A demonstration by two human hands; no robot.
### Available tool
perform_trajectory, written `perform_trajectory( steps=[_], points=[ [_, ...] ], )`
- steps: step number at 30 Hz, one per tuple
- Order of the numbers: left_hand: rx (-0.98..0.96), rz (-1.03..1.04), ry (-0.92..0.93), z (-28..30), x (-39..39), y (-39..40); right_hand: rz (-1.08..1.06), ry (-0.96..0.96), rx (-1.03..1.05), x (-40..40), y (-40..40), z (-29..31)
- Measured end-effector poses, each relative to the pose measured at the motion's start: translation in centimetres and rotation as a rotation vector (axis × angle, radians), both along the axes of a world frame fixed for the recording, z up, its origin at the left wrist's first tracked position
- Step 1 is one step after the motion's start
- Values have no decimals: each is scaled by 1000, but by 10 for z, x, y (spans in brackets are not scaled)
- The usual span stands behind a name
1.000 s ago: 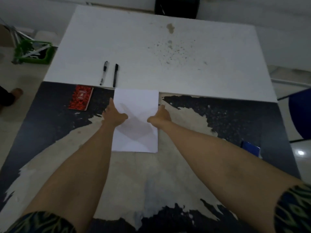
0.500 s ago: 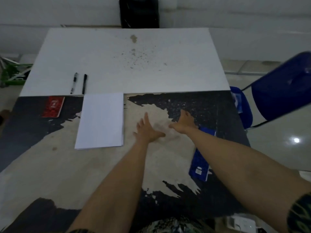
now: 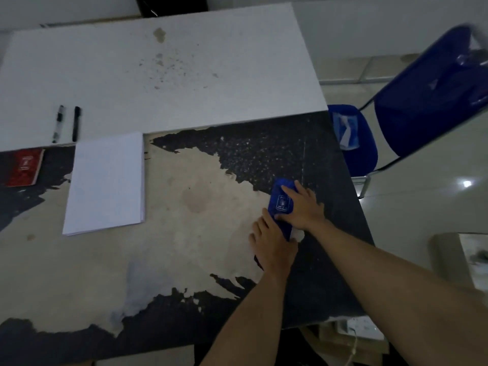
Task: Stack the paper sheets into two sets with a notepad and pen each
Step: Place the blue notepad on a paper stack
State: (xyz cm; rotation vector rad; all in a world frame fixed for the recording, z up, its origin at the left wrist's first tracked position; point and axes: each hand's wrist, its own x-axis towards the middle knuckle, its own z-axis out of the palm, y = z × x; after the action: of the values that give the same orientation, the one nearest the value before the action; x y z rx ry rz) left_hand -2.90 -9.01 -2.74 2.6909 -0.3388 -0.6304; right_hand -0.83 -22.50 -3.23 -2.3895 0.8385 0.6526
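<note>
A blue notepad (image 3: 280,200) lies near the right edge of the worn dark table (image 3: 184,260). My right hand (image 3: 302,208) rests on its cover with fairly straight fingers. My left hand (image 3: 272,243) lies flat beside it and touches its near left edge; both thumbs are hidden. A stack of white paper sheets (image 3: 105,180) sits at the left. A red notepad (image 3: 23,167) lies left of the stack. Two black pens (image 3: 57,124) (image 3: 76,123) lie side by side on the white board (image 3: 184,62) behind it.
A blue folding chair (image 3: 422,101) stands off the table's right side, with a blue seat (image 3: 353,143) close to the table edge. A white power strip (image 3: 361,328) lies on the floor below the near right corner. The table's right edge runs just beyond my right hand.
Both hands left the paper stack and moved right across the table. They now rest on and against the blue notepad. My view has turned right.
</note>
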Motion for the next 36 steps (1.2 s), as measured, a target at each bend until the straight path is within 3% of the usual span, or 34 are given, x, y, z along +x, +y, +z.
perform_trajectory(
  steps=[8,11,16,22,25,28,32,36],
  points=[
    [-180,55,26,5,17,-1,42,41,54,4,-11,13],
    [-377,46,51,11,31,11,92,42,146,10,-20,27],
    [-844,165,180,40,70,28,-8,-69,570,37,-18,66],
    [-1385,532,652,89,119,44,-150,-194,867,79,5,126],
    [-1542,522,766,102,139,57,-135,-249,970,100,16,138],
    [-1568,556,722,111,154,69,-203,-352,910,128,29,147],
    [-1468,676,512,123,171,88,-233,-405,843,158,58,151],
    [-1157,564,223,113,189,112,-348,-498,839,186,106,136]
  ],
)
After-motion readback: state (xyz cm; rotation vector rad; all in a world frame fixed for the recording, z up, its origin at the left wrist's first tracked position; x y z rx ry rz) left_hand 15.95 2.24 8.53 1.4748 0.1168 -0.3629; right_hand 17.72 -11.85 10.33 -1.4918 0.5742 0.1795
